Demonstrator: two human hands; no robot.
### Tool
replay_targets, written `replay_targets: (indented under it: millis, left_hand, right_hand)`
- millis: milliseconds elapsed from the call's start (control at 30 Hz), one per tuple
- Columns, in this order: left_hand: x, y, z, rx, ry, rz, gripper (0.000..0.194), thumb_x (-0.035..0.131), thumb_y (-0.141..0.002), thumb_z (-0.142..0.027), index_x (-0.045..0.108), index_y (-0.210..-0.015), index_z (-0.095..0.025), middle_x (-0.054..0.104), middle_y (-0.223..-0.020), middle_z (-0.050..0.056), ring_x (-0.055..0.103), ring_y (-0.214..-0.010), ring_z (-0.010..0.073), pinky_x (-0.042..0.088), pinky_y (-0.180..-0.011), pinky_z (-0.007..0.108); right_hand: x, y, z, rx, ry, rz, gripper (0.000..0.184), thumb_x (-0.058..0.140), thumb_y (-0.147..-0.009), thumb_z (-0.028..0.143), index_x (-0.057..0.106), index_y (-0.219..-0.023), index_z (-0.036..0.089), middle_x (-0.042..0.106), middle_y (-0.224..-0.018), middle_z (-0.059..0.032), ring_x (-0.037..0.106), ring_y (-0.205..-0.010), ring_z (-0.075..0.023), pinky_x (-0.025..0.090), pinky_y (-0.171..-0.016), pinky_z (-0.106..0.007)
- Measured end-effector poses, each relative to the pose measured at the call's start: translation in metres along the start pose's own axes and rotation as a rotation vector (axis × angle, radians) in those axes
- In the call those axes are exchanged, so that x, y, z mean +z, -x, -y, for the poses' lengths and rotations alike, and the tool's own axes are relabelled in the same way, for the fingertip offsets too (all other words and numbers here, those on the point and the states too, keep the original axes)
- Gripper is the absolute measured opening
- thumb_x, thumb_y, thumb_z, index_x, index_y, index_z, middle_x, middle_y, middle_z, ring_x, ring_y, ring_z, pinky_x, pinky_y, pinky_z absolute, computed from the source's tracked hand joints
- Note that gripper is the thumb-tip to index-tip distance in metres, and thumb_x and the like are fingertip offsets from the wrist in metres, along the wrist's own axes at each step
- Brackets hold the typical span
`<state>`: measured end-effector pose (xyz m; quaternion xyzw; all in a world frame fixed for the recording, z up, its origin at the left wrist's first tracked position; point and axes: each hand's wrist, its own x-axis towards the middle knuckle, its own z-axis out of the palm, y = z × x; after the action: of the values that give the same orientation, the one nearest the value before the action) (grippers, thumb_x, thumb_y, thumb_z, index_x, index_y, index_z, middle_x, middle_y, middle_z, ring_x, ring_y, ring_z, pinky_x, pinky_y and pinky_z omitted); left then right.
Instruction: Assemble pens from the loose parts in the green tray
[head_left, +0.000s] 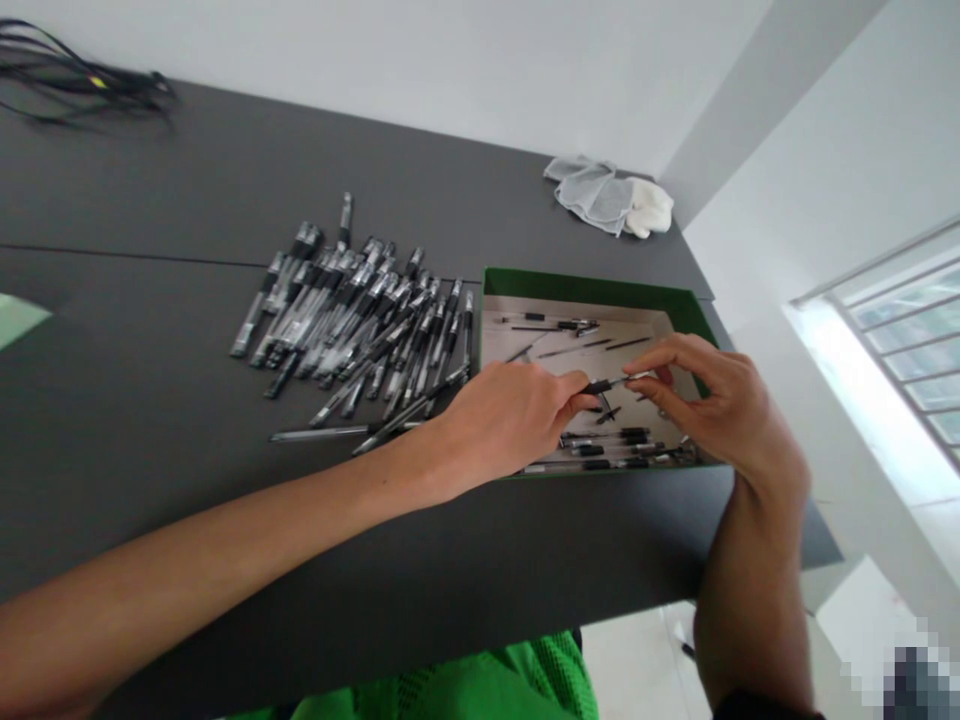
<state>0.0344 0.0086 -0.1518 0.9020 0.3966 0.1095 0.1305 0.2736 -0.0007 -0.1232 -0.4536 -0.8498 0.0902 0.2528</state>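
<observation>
Over the green box (600, 283), my left hand (517, 405) is closed around a pen (598, 387) at its black grip. My right hand (697, 385) pinches a small piece at the pen's tip end; its exact kind is too small to make out. Inside the box lie loose pen parts and dark refills (628, 342), with several pen bodies (607, 450) along its near side. Left of the box is a large pile of clear pens with black grips and caps (360, 310), partly behind my left forearm.
Black cables (90, 80) lie at the table's far left. White and grey gloves (611, 195) rest near the back right corner. A pale green sheet (19, 318) shows at the left edge. Walls bound the dark table (187, 180) at the back; a barred window (915, 350) is at right.
</observation>
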Motion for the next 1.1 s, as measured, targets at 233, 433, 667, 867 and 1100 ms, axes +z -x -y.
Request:
replay_targets:
  millis: [233,433,667,867,1100]
  left_hand:
    - [-0.0006,0.0005,-0.0003,0.001,-0.007,-0.008,0.04,0.036,-0.109,-0.041,0.07,-0.109,-0.019,0.071,-0.073,0.007,0.068,-0.062,0.0229,0.043,-0.057,0.029]
    - [-0.0016,0.0007,-0.0002,0.009,0.013,-0.002,0.041,0.037,-0.109,-0.043,0.071,-0.112,-0.018,0.071,-0.073,0.008,0.068,-0.064,0.0224,0.045,-0.061,0.029]
    - [-0.0015,0.0007,-0.0004,0.002,0.025,0.007,0.04,0.04,-0.108,-0.042,0.072,-0.108,-0.018,0.072,-0.075,0.009,0.069,-0.067,0.0226,0.046,-0.064,0.03]
    - [-0.0019,0.0009,0.0,0.014,0.025,0.001,0.038,0.042,-0.107,-0.041,0.072,-0.109,-0.018,0.072,-0.074,0.008,0.068,-0.065,0.0224,0.044,-0.061,0.029]
    - [0.0004,0.0013,0.0014,0.023,0.028,-0.022,0.039,0.042,-0.107,-0.042,0.072,-0.105,-0.018,0.071,-0.072,0.008,0.067,-0.064,0.0223,0.043,-0.06,0.029]
  right_hand:
    - [-0.0049,0.0008,0.0005,-0.013,-0.03,0.022,0.01,0.071,-0.094,0.03,0.074,-0.102,0.025,0.072,-0.085,-0.0021,0.06,-0.069,-0.0158,0.047,-0.065,-0.03]
    - [-0.005,0.001,-0.0001,-0.007,-0.03,0.03,0.012,0.07,-0.094,0.033,0.075,-0.103,0.026,0.072,-0.084,-0.0029,0.06,-0.067,-0.0159,0.048,-0.063,-0.031]
    - [-0.0018,0.0,-0.0009,-0.013,-0.033,0.055,0.012,0.071,-0.094,0.034,0.075,-0.102,0.026,0.072,-0.082,-0.0018,0.06,-0.067,-0.0156,0.048,-0.064,-0.03]
    - [-0.0021,-0.001,-0.0002,-0.01,-0.042,0.074,0.012,0.071,-0.093,0.035,0.076,-0.101,0.026,0.072,-0.082,-0.0018,0.06,-0.067,-0.0151,0.047,-0.062,-0.029]
    - [-0.0031,-0.001,0.0007,-0.008,-0.049,0.086,0.013,0.071,-0.094,0.035,0.076,-0.1,0.025,0.072,-0.082,-0.0022,0.061,-0.068,-0.0153,0.047,-0.062,-0.029]
